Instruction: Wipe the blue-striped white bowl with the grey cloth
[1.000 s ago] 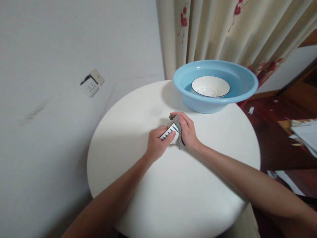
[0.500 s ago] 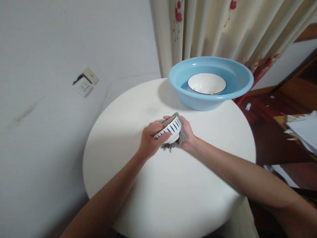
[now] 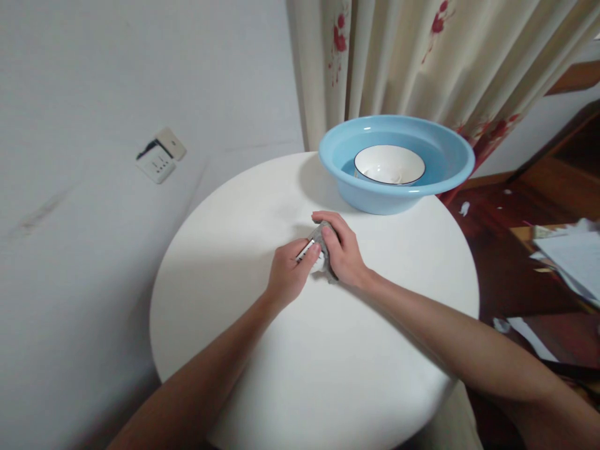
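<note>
Over the middle of the round white table (image 3: 225, 300), both hands are closed around a small white bowl (image 3: 317, 262) with dark blue strokes on its outside. My left hand (image 3: 289, 270) grips its left side, thumb along the outer wall. A grey cloth (image 3: 320, 232) is wrapped over the bowl's right side. My right hand (image 3: 345, 253) presses this cloth against the bowl, its thumb on top and fingers curled over the far side. The bowl is tilted, and most of it is hidden by the hands and cloth.
A light blue basin (image 3: 398, 199) stands at the table's back right, holding a white bowl (image 3: 389, 164) with a dark rim. Behind it hangs a flowered curtain (image 3: 389, 56). A wall with a socket (image 3: 157, 164) borders the left. Papers (image 3: 569, 259) lie at the right.
My right hand has come round from behind the bowl, its thumb and fingers now over the cloth on the near and upper side. The cloth covers more of the bowl, whose stripes show less.
</note>
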Motion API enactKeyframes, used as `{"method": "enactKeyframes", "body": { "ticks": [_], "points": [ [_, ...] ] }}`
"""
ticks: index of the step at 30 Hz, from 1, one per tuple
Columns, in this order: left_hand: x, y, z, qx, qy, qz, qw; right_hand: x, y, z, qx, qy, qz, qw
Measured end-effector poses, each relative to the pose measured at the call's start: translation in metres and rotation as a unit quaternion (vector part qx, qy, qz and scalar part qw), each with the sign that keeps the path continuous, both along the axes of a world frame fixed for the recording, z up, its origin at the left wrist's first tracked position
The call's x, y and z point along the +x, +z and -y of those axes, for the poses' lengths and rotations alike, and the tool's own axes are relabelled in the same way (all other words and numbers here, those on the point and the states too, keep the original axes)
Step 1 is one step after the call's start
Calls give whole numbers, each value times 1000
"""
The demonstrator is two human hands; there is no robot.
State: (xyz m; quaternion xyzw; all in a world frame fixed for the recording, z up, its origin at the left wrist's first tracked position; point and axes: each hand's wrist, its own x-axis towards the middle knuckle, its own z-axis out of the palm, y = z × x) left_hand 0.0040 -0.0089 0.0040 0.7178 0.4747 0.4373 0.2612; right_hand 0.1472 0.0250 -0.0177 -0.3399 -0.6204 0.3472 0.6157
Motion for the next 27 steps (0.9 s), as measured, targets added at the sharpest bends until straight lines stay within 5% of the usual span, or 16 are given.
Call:
{"method": "enactKeyframes", "body": {
  "ticks": [4,10,12,15,18,27],
  "points": [
    [1,-4,1,8,5,9,1000,2,2,4,68,-3,44,997],
    [0,-3,5,36,2,41,999,0,7,-5,-84,36,-78,993],
    [0,-4,7,51,-10,70,996,-2,8,-8,-202,89,-183,958],
    [-1,-6,9,81,-8,99,992,-4,10,-8,-391,228,-335,826],
    [-2,-9,10,109,8,103,989,-5,11,-4,-467,323,-387,726],
    [-5,-2,-3,78,-26,101,991,-5,13,-4,-484,271,-414,721]
  ]
}}
